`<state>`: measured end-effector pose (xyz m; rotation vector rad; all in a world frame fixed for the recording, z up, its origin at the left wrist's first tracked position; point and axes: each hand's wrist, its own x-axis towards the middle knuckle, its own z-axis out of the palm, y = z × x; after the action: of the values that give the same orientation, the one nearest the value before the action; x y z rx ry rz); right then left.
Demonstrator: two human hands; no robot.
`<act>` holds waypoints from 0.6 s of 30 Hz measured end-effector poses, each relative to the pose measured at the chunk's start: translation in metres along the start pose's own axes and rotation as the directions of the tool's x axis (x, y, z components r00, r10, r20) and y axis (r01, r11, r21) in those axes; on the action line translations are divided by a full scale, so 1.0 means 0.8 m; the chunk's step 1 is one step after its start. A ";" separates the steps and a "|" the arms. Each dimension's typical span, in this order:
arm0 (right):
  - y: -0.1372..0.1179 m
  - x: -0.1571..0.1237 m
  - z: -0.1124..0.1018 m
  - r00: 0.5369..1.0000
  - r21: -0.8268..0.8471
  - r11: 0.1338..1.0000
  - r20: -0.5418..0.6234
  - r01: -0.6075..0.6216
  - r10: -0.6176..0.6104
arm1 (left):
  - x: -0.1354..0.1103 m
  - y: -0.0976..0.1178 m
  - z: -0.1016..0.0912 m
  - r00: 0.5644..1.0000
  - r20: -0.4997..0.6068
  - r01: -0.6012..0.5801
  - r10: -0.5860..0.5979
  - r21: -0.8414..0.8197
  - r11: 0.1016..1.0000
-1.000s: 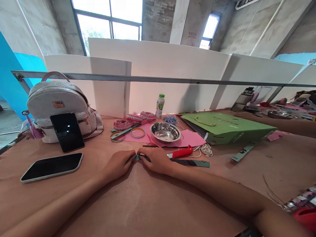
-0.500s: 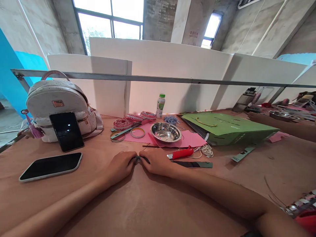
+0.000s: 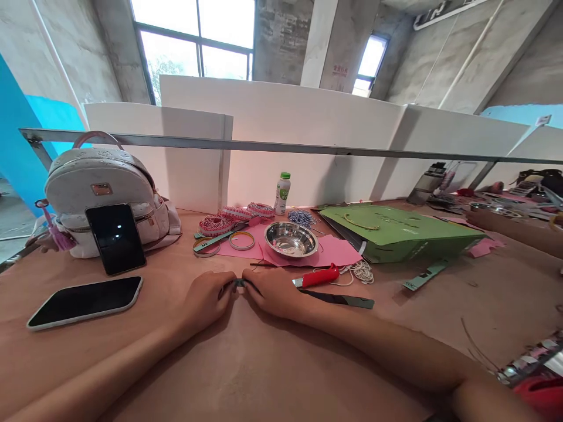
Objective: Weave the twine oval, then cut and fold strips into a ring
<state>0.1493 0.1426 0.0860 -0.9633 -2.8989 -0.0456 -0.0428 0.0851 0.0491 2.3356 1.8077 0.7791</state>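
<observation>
Over the near middle of the table, my left hand (image 3: 210,298) and my right hand (image 3: 270,292) meet knuckle to knuckle, fingers curled. Between them shows a small piece of dark strip (image 3: 240,282), pinched from both sides; most of it is hidden by the fingers. A dark green flat strip (image 3: 347,299) lies just right of my right hand; whether it joins the held piece I cannot tell. Beside that hand rests a red-handled utility knife (image 3: 320,275). Beyond my hands, a shiny steel bowl (image 3: 291,240) stands on pink paper (image 3: 338,251).
Two phones, one lying flat (image 3: 85,302) and one propped (image 3: 115,237) against a white backpack (image 3: 103,170), are at left. Tape rolls (image 3: 241,240), red-and-white trim (image 3: 215,224), a bottle (image 3: 282,194), white cord (image 3: 361,272) and a green paper bag (image 3: 404,228) lie farther back.
The view has tilted up slightly and shifted a little. Both hands keep their grip on the dark strip, their knuckles still close together.
</observation>
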 end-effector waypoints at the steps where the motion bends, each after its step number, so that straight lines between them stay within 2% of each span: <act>1: 0.007 -0.003 -0.006 1.000 0.003 1.000 0.013 -0.003 0.003 | 0.002 -0.005 -0.002 1.000 -0.012 0.007 -0.008 -0.005 1.000; 5: 0.051 -0.036 -0.037 0.996 0.026 0.998 0.073 -0.059 0.057 | 0.007 -0.024 -0.007 0.997 -0.067 0.041 -0.042 -0.020 0.999; 8: 0.081 -0.079 -0.056 0.988 0.064 0.990 0.097 -0.127 0.121 | 0.007 -0.024 -0.007 0.992 -0.125 0.028 -0.031 -0.026 0.999; 10: 0.088 -0.106 -0.059 0.984 0.139 0.977 0.100 -0.164 0.151 | 0.006 -0.007 -0.004 0.974 -0.217 -0.059 0.062 0.022 0.998; 12: 0.087 -0.124 -0.054 0.986 0.217 0.964 0.096 -0.152 0.134 | 0.005 0.024 -0.001 0.925 -0.291 -0.214 0.244 0.132 0.968; 13: 0.084 -0.130 -0.048 0.990 0.243 0.961 0.091 -0.129 0.110 | 0.004 0.043 0.001 0.906 -0.281 -0.276 0.318 0.180 0.944; 15: 0.075 -0.134 -0.037 0.996 0.250 0.966 0.080 -0.069 0.050 | 0.003 0.081 0.006 0.901 -0.154 -0.376 0.406 0.193 0.906; 18: 0.063 -0.127 -0.024 0.999 0.200 0.979 0.042 -0.025 0.017 | 0.004 0.118 0.016 0.949 0.072 -0.310 0.306 0.064 0.949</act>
<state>0.2621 0.1210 0.0956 -0.9686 -2.8581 0.2657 0.0463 0.0632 0.0740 2.6994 1.4904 0.6724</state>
